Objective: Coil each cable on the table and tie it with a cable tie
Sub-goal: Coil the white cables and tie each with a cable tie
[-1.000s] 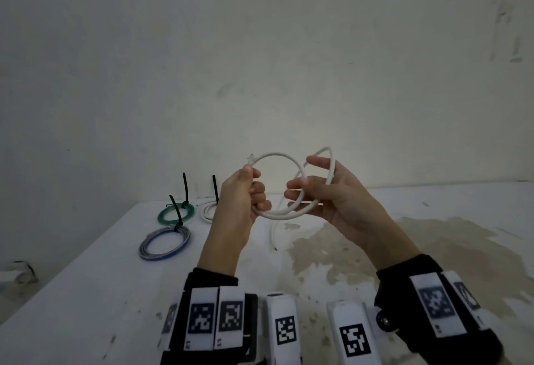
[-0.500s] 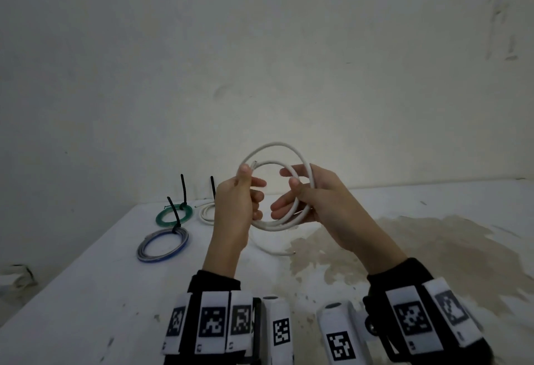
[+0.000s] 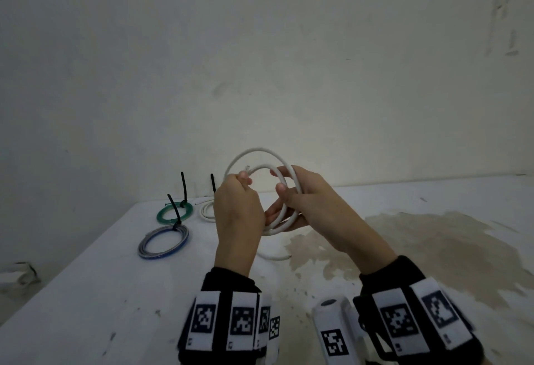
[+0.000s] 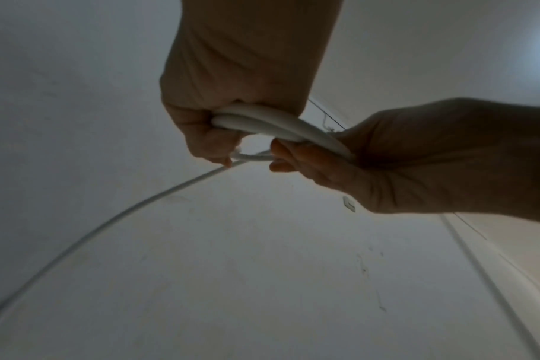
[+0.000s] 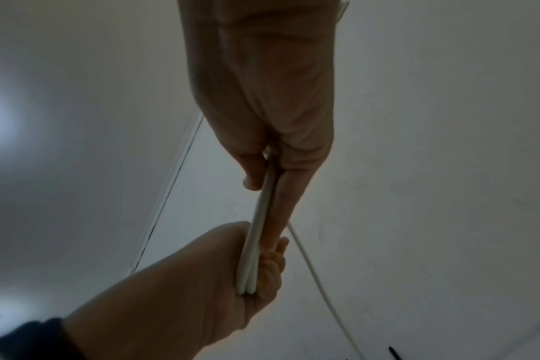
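1. white cable [image 3: 260, 153] looped into a two-turn coil, held up off the table at centre of the head view, between both hands.
2. loose tail of the cable [image 3: 274, 256] hangs below the coil; its end lies on the table just under the hands.
3. left hand [image 3: 238, 211] grips the coil's left side, fingers curled round both strands, thumb on top near the cut end; left wrist view shows the two strands [image 4: 262, 121] tucked in the fist.
4. right hand [image 3: 312, 205] pinches the right side of the coil, thumb in front, fingers behind; right wrist view shows the strand [image 5: 264, 207] squeezed between thumb and fingers.
5. table [image 3: 86, 292] white, with a brownish stain [image 3: 404, 243] at right.
6. left of frame, three tied coils lie flat: green coil [image 3: 174, 213], grey-blue coil [image 3: 163, 242], white coil [image 3: 206, 211] partly behind the left hand; black cable ties [image 3: 183, 187] stick up from them.
7. marker-patterned wrist bands [image 3: 231, 321] along the bottom edge.
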